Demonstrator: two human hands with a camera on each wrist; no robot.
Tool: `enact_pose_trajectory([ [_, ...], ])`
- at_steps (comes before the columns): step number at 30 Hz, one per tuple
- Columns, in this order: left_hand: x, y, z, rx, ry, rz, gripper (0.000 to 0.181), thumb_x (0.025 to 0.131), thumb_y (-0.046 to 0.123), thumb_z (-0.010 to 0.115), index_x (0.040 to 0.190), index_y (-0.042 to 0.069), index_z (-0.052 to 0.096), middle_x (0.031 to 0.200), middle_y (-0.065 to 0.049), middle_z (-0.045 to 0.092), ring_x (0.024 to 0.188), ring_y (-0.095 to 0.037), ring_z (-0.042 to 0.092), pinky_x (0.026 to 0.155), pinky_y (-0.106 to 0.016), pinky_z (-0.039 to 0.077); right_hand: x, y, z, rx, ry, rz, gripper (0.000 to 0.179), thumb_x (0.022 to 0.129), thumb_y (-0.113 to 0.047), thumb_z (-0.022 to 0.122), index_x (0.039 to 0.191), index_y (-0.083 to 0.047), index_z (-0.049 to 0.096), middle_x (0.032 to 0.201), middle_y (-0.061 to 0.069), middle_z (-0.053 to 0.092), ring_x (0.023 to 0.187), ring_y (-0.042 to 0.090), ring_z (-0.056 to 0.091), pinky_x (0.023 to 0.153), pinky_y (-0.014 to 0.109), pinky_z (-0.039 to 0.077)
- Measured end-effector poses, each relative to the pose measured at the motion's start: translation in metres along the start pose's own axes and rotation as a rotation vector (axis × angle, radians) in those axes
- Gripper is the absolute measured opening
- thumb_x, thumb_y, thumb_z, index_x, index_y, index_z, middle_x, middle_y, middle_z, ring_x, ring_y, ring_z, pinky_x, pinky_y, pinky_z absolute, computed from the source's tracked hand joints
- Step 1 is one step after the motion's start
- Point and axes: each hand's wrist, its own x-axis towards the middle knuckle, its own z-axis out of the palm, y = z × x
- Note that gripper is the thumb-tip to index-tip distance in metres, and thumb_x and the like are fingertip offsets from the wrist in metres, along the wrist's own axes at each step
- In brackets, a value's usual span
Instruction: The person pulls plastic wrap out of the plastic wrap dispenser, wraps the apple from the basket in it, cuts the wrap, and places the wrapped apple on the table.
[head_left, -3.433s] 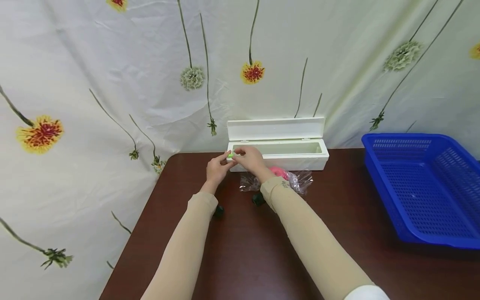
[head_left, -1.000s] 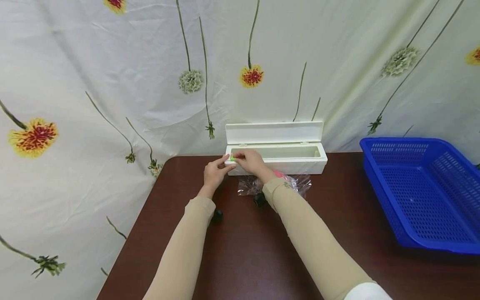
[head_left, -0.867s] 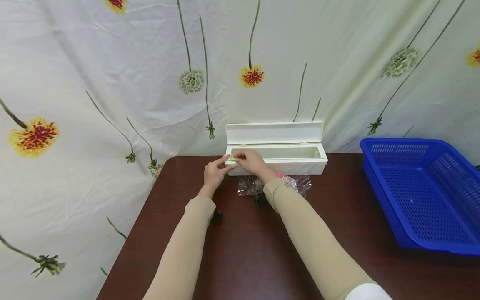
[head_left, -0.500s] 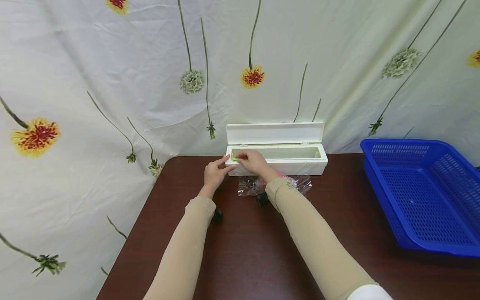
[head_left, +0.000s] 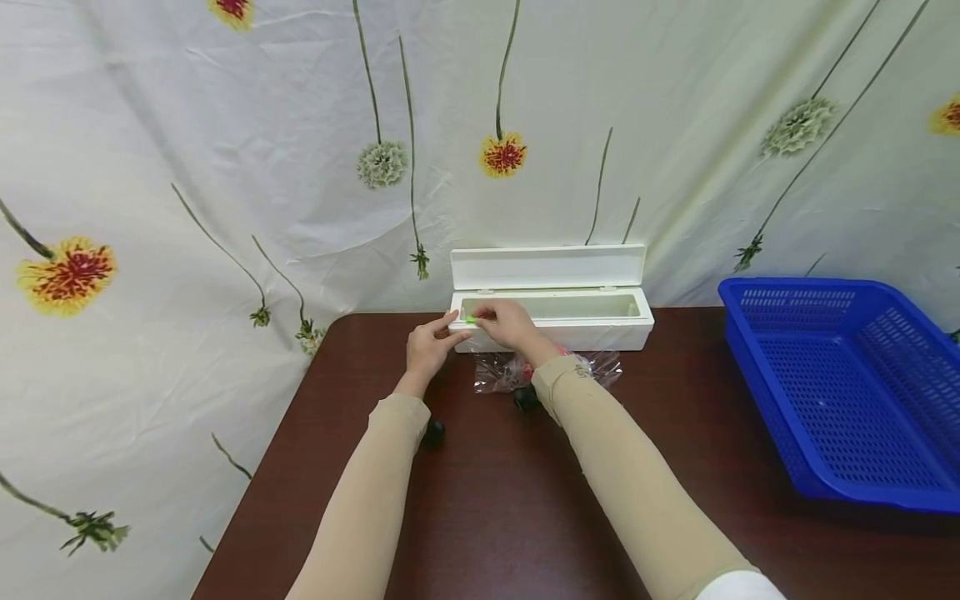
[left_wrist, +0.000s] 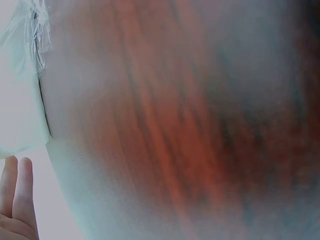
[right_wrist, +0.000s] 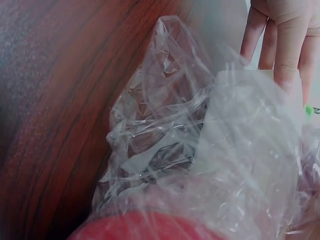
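Observation:
A long white box (head_left: 585, 337) stands at the back of the table, its hinged lid (head_left: 547, 267) raised. My left hand (head_left: 427, 348) holds the box's left end, thumb low on the front and fingers higher up. Straight fingers (left_wrist: 23, 195) of it touch the box end in the left wrist view. With its fingertips, my right hand (head_left: 502, 325) pinches a small bright green piece (head_left: 470, 319) at the box's front rim, near the left corner. The right fingers partly hide that piece. Under the right forearm lies a clear plastic wrapper (head_left: 498, 375) around something pinkish red (right_wrist: 145, 227).
A blue perforated basket (head_left: 761, 392) stands at the table's right side. Behind the dark wooden table (head_left: 480, 508) hangs a white flowered curtain (head_left: 300, 125). Black wrist camera parts (head_left: 433, 432) show below the wrists.
The right hand and the green piece have shifted slightly right along the front rim from the box's left corner. The left hand stays on the box end.

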Motion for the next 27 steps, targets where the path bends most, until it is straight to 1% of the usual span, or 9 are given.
enact_pose_trajectory([
  [5,0.000,0.000,0.000,-0.010,-0.002,0.001,0.051,0.076,0.031,0.077,0.124,0.018,0.062,0.128,-0.008,0.056,0.095,-0.022,0.065,0.061,-0.024,0.046,0.000,0.002,0.001,0.000,0.004,0.005,0.022,0.094,-0.016,0.058,0.112,-0.005,0.066,0.108,0.009,0.066,0.101,0.022,0.061,0.089,0.033,0.046],
  [13,0.000,-0.001,-0.001,-0.016,-0.011,0.009,0.052,0.076,0.032,0.077,0.124,0.017,0.062,0.129,-0.008,0.055,0.095,-0.023,0.065,0.058,-0.024,0.043,0.000,0.007,0.002,0.007,0.006,0.001,0.023,0.094,-0.016,0.057,0.112,-0.005,0.066,0.109,0.009,0.066,0.102,0.022,0.060,0.090,0.034,0.046],
  [15,0.000,-0.001,0.000,-0.015,-0.011,0.014,0.052,0.076,0.032,0.077,0.124,0.017,0.062,0.129,-0.009,0.055,0.095,-0.023,0.065,0.059,-0.024,0.044,0.000,0.008,0.002,0.006,0.007,-0.001,0.023,0.094,-0.016,0.057,0.113,-0.005,0.066,0.109,0.009,0.066,0.102,0.022,0.060,0.090,0.034,0.046],
  [19,0.000,-0.001,-0.001,-0.011,-0.007,0.005,0.052,0.076,0.032,0.077,0.124,0.018,0.062,0.129,-0.008,0.056,0.096,-0.022,0.065,0.061,-0.025,0.045,-0.001,0.009,0.001,0.016,-0.002,0.004,0.023,0.094,-0.017,0.057,0.113,-0.006,0.066,0.110,0.009,0.066,0.103,0.022,0.060,0.090,0.034,0.046],
  [27,0.000,0.000,-0.001,-0.017,-0.014,-0.002,0.052,0.077,0.032,0.077,0.124,0.018,0.062,0.129,-0.008,0.055,0.098,-0.023,0.064,0.065,-0.029,0.049,-0.003,0.011,-0.002,0.020,-0.001,-0.002,0.023,0.095,-0.017,0.057,0.112,-0.006,0.066,0.110,0.008,0.065,0.102,0.022,0.060,0.089,0.034,0.047],
])
